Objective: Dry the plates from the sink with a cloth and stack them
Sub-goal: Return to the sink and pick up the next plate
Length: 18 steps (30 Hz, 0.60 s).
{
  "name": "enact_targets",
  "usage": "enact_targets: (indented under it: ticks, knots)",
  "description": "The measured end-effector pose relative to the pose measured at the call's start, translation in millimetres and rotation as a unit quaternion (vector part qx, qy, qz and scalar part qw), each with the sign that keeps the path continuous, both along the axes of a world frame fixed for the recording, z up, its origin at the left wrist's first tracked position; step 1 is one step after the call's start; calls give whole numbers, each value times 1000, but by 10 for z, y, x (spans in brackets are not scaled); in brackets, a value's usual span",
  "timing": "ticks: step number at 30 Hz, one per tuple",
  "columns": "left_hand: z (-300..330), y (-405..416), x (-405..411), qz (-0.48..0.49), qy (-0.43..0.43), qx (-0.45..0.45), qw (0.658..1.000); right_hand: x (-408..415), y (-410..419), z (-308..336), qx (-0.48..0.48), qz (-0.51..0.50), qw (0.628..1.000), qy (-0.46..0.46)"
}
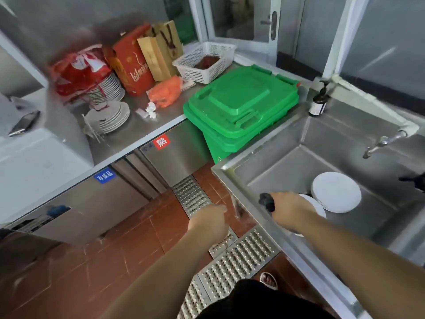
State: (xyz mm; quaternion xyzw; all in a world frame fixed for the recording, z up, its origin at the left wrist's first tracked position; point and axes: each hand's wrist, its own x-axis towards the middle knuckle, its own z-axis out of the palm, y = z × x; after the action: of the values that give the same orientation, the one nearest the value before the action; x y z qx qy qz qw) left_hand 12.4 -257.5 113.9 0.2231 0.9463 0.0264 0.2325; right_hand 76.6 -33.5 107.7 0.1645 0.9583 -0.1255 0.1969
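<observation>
Right hand (288, 209) — over the sink (271, 157) near rim — grips a dark cloth (268, 201) beside wet plates (335, 192) stacked in the basin. Left hand (208, 221): fingers curled, holding nothing visible — above the floor.

Right hand (288, 209) fingers hidden; red bag (80, 70) blurred.

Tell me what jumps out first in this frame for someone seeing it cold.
The bright green bin, lid shut, wedged between the steel counter and the sink, dominates. Next, the white plates stacked in the sink basin, with the right hand over a plate beside them, holding something dark. More stacked plates sit on the counter at left, below red bags.
</observation>
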Motion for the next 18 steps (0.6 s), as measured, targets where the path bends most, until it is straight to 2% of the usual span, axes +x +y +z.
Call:
enact_targets:
  ticks: [4, 11, 15, 18]
  knots:
    - [35, 446, -330, -36, -3, -16, 999, -163, 523, 28, -31, -58, 998, -3]
    - [-145, 1290, -750, -125, -7, -41, 991, 24, 1146, -279, -56, -179, 982, -24]
    - [-422, 1703, -1004, -191, -44, -34, 980, 200, 1358, -428, -87, -292, 952, -15]
    - [-656, 2002, -1218, -245, -54, -37, 967, 295, 1494, -519, -111, -387, 915, -3]
